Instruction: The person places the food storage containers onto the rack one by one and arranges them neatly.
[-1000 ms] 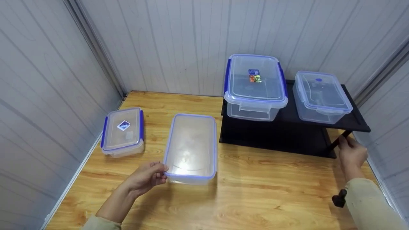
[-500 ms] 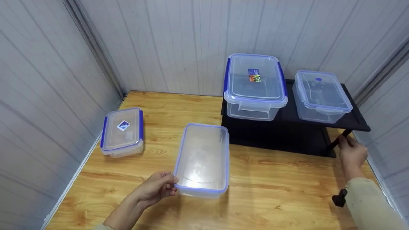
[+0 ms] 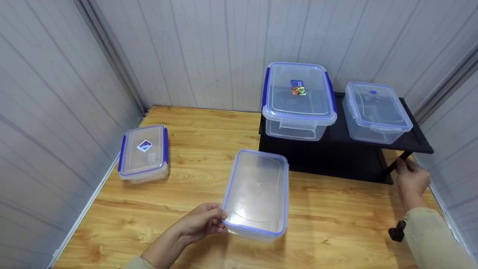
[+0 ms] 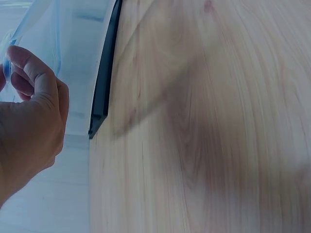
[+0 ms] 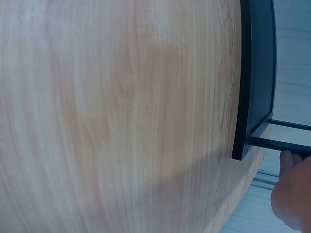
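The fingers of the left hand [image 3: 199,224], at the bottom centre of the head view, are curled in with the thumb on top, pinching the lower left corner of a clear container with a pale blue rim [image 3: 257,190]. That container lies just below the middle of the frame, its far right corner overlapping the edge of the black shelf [image 3: 332,160] in the picture; whether its base touches the wood-grain surface [image 3: 336,224] is hard to tell.

At the right of the frame, the fingers of the right hand [image 3: 412,181] are closed around a thin black post [image 3: 393,167] at the shelf's front right corner. A small black object [image 3: 396,231] shows beside the light sleeve [image 3: 429,239] below.

On the shelf's upper tier, towards the upper right, stand a large container with dark blue side clips [image 3: 300,97] and, to its right, a smaller container with a blue dot on its lid [image 3: 379,108]. A shallow container with a diamond sticker [image 3: 145,157] sits at the left of the frame, on the surface. Pale panelled walls [image 3: 201,56] rise behind.
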{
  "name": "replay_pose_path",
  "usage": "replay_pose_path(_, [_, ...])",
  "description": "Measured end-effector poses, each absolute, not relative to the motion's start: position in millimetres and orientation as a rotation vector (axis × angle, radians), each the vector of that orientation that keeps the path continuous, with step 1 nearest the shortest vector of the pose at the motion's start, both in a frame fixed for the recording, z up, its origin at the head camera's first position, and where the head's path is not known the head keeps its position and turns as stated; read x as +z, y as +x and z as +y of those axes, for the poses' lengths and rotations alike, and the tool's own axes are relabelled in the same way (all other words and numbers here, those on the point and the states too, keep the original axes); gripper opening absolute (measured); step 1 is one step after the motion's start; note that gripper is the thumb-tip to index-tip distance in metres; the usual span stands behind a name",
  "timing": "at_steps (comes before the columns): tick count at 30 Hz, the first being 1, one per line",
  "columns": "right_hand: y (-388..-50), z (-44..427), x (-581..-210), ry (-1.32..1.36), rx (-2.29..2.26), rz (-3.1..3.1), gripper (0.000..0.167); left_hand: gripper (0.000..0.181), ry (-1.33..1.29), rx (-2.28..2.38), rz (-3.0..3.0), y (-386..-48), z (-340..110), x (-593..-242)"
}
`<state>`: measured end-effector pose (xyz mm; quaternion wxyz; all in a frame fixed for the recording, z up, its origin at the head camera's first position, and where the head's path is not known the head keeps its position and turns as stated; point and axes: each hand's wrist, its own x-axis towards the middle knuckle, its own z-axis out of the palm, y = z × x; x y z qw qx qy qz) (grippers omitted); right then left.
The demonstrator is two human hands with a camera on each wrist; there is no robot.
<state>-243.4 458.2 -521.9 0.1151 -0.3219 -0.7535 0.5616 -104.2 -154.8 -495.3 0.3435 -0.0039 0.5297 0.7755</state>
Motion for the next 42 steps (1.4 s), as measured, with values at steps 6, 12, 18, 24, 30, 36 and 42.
replay_pose_path(6, [-243.6,457.1,-521.6,-0.933,1.683,-2.152,0.057,0.009,-0.020,2.012,1.374,-111.0,-132.8,-496.8])
replay_pose_path(12, [-243.8,455.8,-520.8,-0.948,1.829,-1.998,0.056,0.013,-0.054,2.024,1.374,-119.9,-110.0,-502.3])
replay_pose_path(18, [-244.9,456.1,-520.5,-0.951,1.786,-2.047,0.056,0.015,-0.068,2.042,1.376,-130.3,-89.9,-507.2])
replay_pose_path(24, [-244.5,455.8,-520.8,-0.938,1.726,-2.095,0.055,0.014,-0.080,2.064,1.365,-142.9,-69.9,-511.1])
replay_pose_path(30, [-244.0,457.0,-521.6,-0.930,1.626,-2.195,0.055,0.013,-0.082,2.096,1.358,-156.3,-52.6,-513.0])
replay_pose_path(36, [-244.4,458.0,-522.9,-0.916,1.643,-2.185,0.055,0.008,-0.113,2.130,1.350,-170.4,-37.9,-511.6])
replay_pose_path(42, [-244.8,457.8,-524.0,-0.894,1.796,-2.024,0.053,0.008,-0.144,2.147,1.327,-182.9,-27.8,-508.5])
